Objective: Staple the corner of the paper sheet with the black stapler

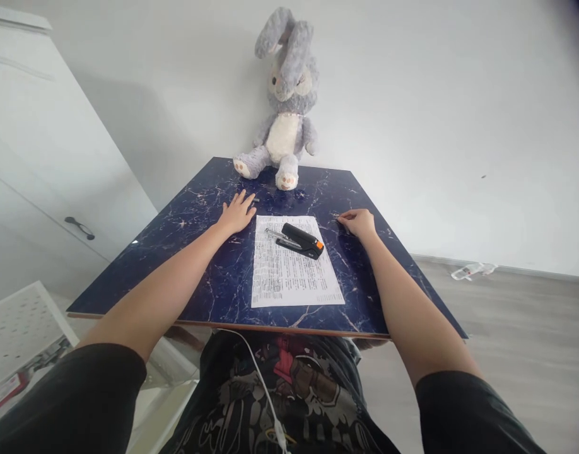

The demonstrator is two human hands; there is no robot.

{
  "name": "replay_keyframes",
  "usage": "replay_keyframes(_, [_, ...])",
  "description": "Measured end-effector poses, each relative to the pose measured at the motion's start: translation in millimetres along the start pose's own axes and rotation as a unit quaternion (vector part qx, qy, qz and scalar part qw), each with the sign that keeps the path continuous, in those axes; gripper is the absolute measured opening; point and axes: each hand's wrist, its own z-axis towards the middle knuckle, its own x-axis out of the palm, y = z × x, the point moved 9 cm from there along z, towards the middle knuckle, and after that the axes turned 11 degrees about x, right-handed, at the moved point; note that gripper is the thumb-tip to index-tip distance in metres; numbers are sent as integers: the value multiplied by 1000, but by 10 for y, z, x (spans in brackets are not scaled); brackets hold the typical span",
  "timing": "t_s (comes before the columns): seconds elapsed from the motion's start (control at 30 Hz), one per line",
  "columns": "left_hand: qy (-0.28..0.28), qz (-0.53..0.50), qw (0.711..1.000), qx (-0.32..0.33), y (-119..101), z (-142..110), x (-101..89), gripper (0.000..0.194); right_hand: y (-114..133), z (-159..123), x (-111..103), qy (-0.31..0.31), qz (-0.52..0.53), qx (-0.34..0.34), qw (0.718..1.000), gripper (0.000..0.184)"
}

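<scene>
Blue tabletop (230,277) under splayed left hand (237,213); right hand (359,223) pinched, contents unclear

Soft, bright light leaves a faint shadow on the wall (412,113) beside the cabinet (38,145), wide-angle distortion stretches the edges (the top right corner is dark), and the paper's (294,280) print looks smeared.

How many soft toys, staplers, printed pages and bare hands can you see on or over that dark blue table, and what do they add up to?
Soft toys: 1, the grey rabbit
Staplers: 1, the black stapler
Printed pages: 1 showing, the white page
Bare hands: 2, the left hand and the right hand
Total: 5
</scene>
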Motion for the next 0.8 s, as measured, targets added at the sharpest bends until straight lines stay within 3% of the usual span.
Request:
replay_keyframes(0.17, [-40,2,998,-50,138,90,-30,64,169,-35,-29,-69,-27,-72,995,31])
replay_keyframes(0.23, [-52,-3,998,-36,146,202,-43,64,246,-71,-53,-90,-26,-97,991,32])
replay_keyframes(0.37, [-50,-1,999,20,117,471,2,64,316,-112,25,-60,-39,-112,991,29])
replay_keyframes(0.47, [-1,17,999,40,107,591,128,58,354,-143,85,-40,-44,-116,991,28])
replay_keyframes(0.57, [27,28,998,51,72,591,184,50,395,-168,115,-32,-48,-123,991,27])
replay_keyframes(0.8, [-18,76,995,63,-127,356,-37,35,468,-225,137,-17,-57,-128,990,25])
